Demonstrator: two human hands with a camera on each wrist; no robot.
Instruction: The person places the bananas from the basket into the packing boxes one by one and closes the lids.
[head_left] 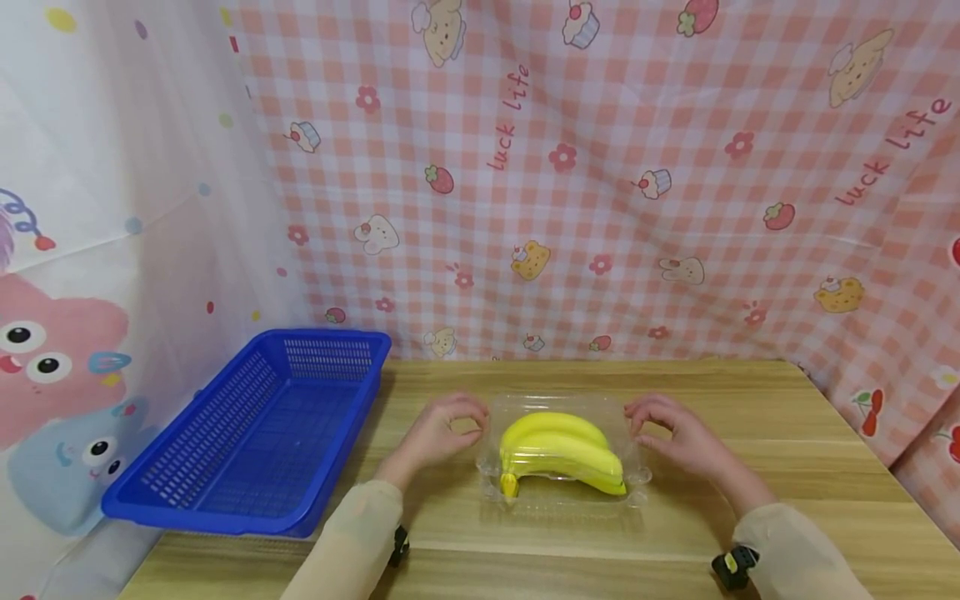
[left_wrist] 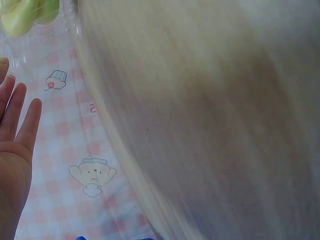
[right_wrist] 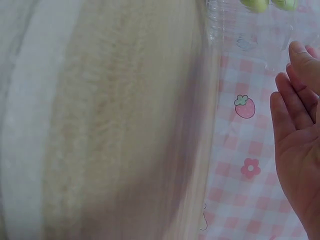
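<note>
A clear plastic box lies on the wooden table, with a bunch of yellow bananas inside. Whether its lid is fastened I cannot tell. My left hand is at the box's left side, thumb and forefinger apart, their tips at the plastic edge. At the right side my right hand mirrors it, fingertips at the edge. In the left wrist view the left hand has its fingers fairly straight. The right wrist view likewise shows the right hand with extended fingers, close to the clear plastic.
To the left stands a blue plastic basket with slotted sides. The wooden table reaches back to a pink checked curtain. A white cartoon-print curtain hangs on the left. Both forearms wear sleeves and dark wrist devices.
</note>
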